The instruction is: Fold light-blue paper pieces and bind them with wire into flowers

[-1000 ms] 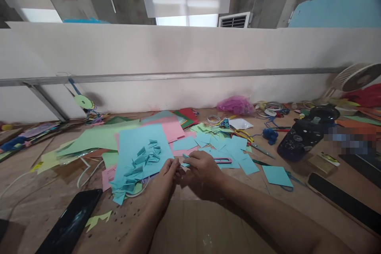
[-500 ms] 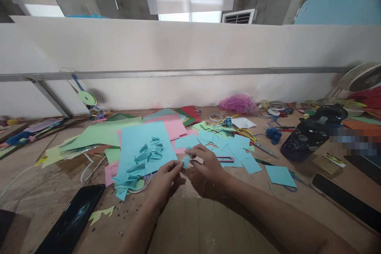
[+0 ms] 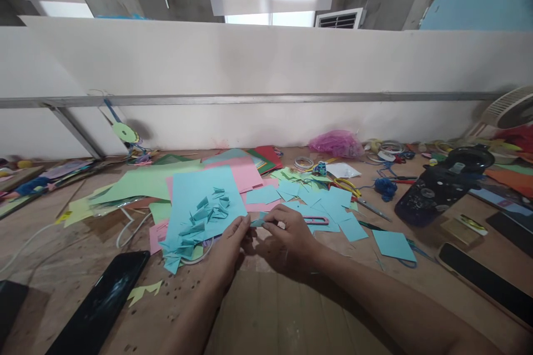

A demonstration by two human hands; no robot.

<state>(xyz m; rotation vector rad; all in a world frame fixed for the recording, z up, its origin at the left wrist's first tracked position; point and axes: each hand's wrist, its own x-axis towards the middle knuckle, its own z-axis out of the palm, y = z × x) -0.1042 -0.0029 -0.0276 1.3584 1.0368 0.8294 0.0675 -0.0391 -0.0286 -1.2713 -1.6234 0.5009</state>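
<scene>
Between my two hands is a small folded piece of blue paper (image 3: 258, 223). My left hand (image 3: 234, 239) pinches its left end with thumb and finger. The fingers of my right hand (image 3: 287, 236) are closed on its right side. Left of my hands, a pile of folded blue paper pieces (image 3: 195, 228) rests on and beside a large blue sheet (image 3: 182, 186). Flat blue paper squares (image 3: 333, 205) overlap to the right of my hands, with a pink cutter (image 3: 317, 221) among them. One more blue square (image 3: 394, 246) lies farther right.
A black phone (image 3: 102, 299) lies at the left front, a dark phone (image 3: 478, 274) at the right. A dark bottle (image 3: 433, 191), scissors (image 3: 375, 209) and a box (image 3: 461, 231) are on the right. A pink plastic bag (image 3: 336, 144) sits by the white partition (image 3: 266, 61).
My hands have shifted slightly, and the fingers of my right hand have curled closer around the small blue piece, which now looks flatter and narrower. The view has shifted a little.
</scene>
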